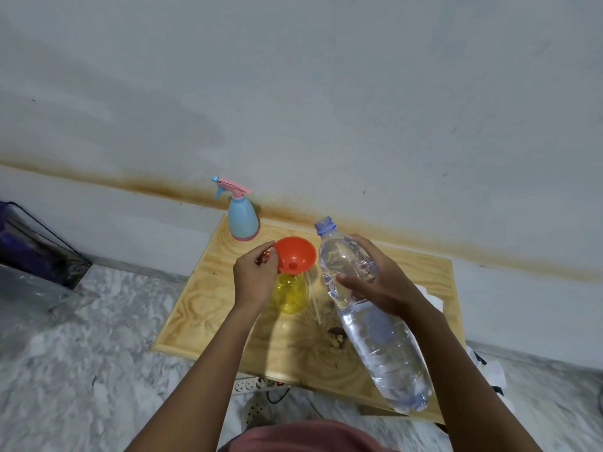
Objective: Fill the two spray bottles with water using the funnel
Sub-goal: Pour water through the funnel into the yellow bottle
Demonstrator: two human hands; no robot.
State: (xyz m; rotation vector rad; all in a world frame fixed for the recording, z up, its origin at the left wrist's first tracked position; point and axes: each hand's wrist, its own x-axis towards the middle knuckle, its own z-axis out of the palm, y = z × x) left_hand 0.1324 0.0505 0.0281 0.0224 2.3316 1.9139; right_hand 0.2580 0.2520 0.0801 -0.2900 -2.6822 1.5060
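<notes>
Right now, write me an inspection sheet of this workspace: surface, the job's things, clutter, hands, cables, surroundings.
Surface: wooden table, dark stain near its middle.
Job's things: orange funnel seated in the upright yellow spray bottle; blue spray bottle at the far edge, trigger head on; water bottle uncapped, tilted, not pouring.
Clutter: thin white tube beside the yellow bottle; brown scraps.
Hands: left hand holds the funnel's rim; right hand grips the water bottle.
Cables: power strip and black cable below the near edge.
Surroundings: stained wall, marbled floor.
</notes>
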